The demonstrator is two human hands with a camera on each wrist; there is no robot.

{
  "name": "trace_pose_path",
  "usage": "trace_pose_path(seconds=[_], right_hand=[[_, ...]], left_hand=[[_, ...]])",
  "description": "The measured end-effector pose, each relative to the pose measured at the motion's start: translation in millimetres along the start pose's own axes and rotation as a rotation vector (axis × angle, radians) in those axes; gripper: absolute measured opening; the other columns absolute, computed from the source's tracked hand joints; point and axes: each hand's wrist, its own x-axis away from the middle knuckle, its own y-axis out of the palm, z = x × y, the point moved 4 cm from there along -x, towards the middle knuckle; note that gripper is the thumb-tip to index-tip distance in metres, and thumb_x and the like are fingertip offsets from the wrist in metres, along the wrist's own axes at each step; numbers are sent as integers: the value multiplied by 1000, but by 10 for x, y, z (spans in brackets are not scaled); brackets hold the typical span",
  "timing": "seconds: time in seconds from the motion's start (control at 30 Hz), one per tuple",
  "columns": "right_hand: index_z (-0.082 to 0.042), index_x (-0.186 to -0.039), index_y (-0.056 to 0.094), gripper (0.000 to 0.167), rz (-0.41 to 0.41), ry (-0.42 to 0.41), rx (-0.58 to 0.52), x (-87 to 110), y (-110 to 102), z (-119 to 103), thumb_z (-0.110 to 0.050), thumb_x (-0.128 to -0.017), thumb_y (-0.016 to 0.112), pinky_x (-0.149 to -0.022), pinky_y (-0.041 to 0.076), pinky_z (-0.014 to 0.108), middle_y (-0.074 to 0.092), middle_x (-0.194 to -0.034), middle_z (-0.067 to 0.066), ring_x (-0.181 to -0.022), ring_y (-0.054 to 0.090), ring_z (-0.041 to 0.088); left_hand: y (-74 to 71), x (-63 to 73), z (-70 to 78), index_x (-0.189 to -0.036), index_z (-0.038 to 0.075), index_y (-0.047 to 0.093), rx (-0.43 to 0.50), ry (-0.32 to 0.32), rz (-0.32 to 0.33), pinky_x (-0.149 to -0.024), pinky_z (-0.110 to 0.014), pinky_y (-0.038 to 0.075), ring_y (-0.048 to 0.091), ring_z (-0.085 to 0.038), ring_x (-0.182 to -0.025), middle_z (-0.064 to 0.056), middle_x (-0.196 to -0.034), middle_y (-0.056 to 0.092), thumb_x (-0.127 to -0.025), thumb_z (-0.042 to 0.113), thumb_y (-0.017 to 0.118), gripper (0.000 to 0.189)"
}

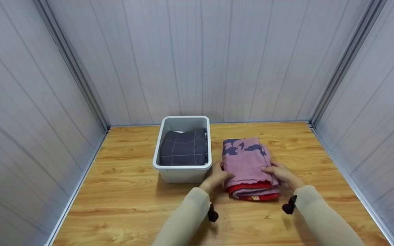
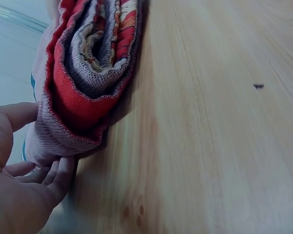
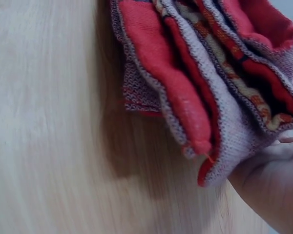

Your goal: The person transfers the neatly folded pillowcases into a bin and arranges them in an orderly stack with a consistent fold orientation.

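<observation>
A folded knit cloth (image 1: 246,160), pinkish purple with dark blue shapes and red inner layers, lies on the table right of a bin. My left hand (image 1: 216,176) holds its left side, thumb on top and fingers at the lower edge, as the left wrist view shows. On the opposite side my right hand (image 1: 282,173) grips the cloth with the thumb over the top layer; its other fingers are mostly hidden. In the right wrist view the stacked folds (image 3: 210,83) face the camera, the right hand (image 3: 273,170) at their side.
The white plastic bin (image 1: 184,167) stands just left of my left hand, holding a folded dark checked cloth (image 1: 183,147). A wood-grain table (image 1: 125,205) lies beneath, with a pale panel wall (image 1: 200,61) behind and panels on both sides.
</observation>
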Motion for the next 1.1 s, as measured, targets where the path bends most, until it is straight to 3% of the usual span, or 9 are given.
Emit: trace_pose_path(seconds=[0.13, 0.27, 0.37, 0.43, 0.57, 0.73, 0.93, 0.97, 1.1], right_hand=[[10, -165, 27, 78, -15, -4, -3, -7, 4, 8, -19, -105, 68, -92, 61, 29, 65, -139, 19, -108, 70, 15], [6, -171, 12, 90, -29, 4, -5, 9, 3, 26, -12, -103, 68, -95, 58, 27, 34, -170, 31, -124, 63, 20], [4, -172, 5, 96, -26, -3, 4, 25, -5, 36, -9, -101, 68, -96, 57, 25, 20, -176, 32, -131, 58, 23], [4, -172, 7, 95, -19, -23, -6, 22, -13, 43, -6, -100, 69, -93, 59, 26, 39, -167, 32, -125, 63, 21], [4, -171, 12, 91, -20, -65, -13, 16, -17, 41, -5, -101, 69, -91, 61, 28, 51, -157, 30, -112, 69, 15], [2, -171, 17, 87, -5, -90, -14, 36, -6, -4, -6, -102, 70, -91, 62, 29, 43, -164, 29, -110, 69, 14], [2, -171, 18, 87, 12, -102, -12, 66, -29, -62, -6, -102, 70, -90, 61, 26, 44, -164, 29, -107, 68, 10], [1, -171, 18, 86, 17, -102, -3, 74, -37, -75, -7, -102, 70, -84, 61, 24, 48, -162, 27, -98, 69, 7], [1, -171, 18, 87, 15, -108, -15, 96, -60, -146, -7, -102, 70, -82, 61, 23, 58, -150, 17, -93, 68, 4]], left_hand=[[23, -21, -6, -137, -11, 56, 58, -25, 16, -112, -45, 54, 67, -34, -125, -25, -133, 70, -82, 6, 83, 63], [49, -47, -15, -136, -10, 56, 135, -48, 27, -108, -42, 57, 68, -31, -120, -23, -130, 70, -79, 3, 81, 63], [57, -45, -20, -135, -10, 60, 192, -60, 19, -106, -41, 58, 68, -28, -116, -21, -128, 72, -77, 0, 80, 62], [57, -33, -22, -137, -9, 61, 226, -71, 1, -107, -42, 58, 68, -26, -117, -20, -130, 72, -76, -2, 80, 64], [79, -19, -20, -146, -6, 57, 231, -94, -20, -114, -44, 53, 65, -29, -127, -20, -141, 68, -76, -1, 81, 74], [143, -41, 24, -154, -3, 50, 207, -62, -7, -122, -47, 47, 58, -35, -140, -22, -151, 62, -74, -6, 81, 86], [176, -50, 63, -155, -3, 48, 251, -4, 4, -116, -44, 51, 62, -31, -131, -22, -144, 65, -70, -14, 78, 90], [174, -52, 71, -154, -3, 48, 260, 4, 6, -116, -44, 52, 62, -31, -130, -22, -142, 65, -70, -15, 77, 90], [161, -66, 128, -156, -4, 46, 282, 31, 8, -117, -45, 51, 62, -32, -132, -23, -144, 64, -71, -15, 77, 91]])
